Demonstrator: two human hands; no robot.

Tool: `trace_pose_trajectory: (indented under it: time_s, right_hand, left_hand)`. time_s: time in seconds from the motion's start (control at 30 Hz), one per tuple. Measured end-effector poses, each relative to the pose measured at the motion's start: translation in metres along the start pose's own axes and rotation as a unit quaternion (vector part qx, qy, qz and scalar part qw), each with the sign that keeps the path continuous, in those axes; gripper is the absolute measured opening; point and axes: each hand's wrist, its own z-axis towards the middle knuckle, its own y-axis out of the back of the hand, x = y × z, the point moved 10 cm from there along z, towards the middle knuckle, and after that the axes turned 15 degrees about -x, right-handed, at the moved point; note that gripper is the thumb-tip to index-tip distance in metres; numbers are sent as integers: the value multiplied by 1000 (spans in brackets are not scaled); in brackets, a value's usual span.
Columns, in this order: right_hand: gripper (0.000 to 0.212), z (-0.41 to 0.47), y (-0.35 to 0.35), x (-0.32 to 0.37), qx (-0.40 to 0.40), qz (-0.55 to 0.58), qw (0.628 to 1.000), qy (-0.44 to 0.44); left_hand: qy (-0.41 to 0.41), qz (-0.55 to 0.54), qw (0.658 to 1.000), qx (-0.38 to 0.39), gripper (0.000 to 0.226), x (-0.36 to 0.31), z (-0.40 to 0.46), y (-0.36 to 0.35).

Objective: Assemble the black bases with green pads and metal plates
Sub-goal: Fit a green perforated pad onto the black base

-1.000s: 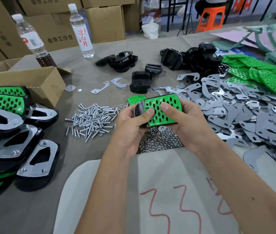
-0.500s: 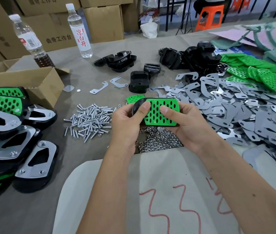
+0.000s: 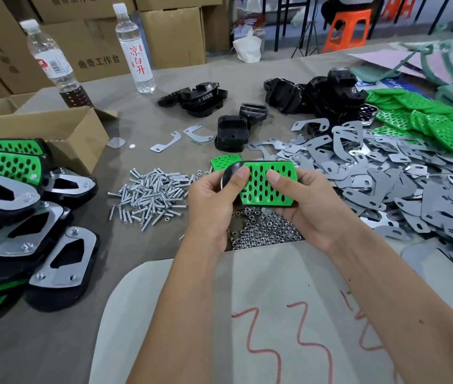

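Thumbs (image 3: pixel 240 176) atop green pad (image 3: pixel 268 184)

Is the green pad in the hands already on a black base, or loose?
On it: the green pad lies flat on a black base showing at its left edge, thumbs pressing the pad.

Your left hand (image 3: pixel 214 206) and right hand (image 3: pixel 314 206) cover most of the black base (image 3: pixel 229 176) under the green pad (image 3: pixel 266 184), so you cannot see its underside. Far left of your hands, the stack of finished pieces (image 3: pixel 25 217) is cut off by the edge.
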Motion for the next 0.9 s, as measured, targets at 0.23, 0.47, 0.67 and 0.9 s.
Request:
trace_pose_trajectory:
  time_s: [0.23,0.47,0.67,0.9]
  right_hand:
    - [47,3,0,-3,-18,56,997,-47]
    - [42,6,11,0,-69,35,997,-16]
    - [41,5,10,1,-67,34,997,-7]
    - [38,3,10,3,-35,86,996,-11]
  left_hand:
    - [-47,23,999,-16,13,-6,3,1]
    - [-55,67,995,43,35,-2,-5,-13]
    - [-84,95,992,25,32,-6,-4,-7]
    - [-39,13,997,59,20,-3,-12,-16]
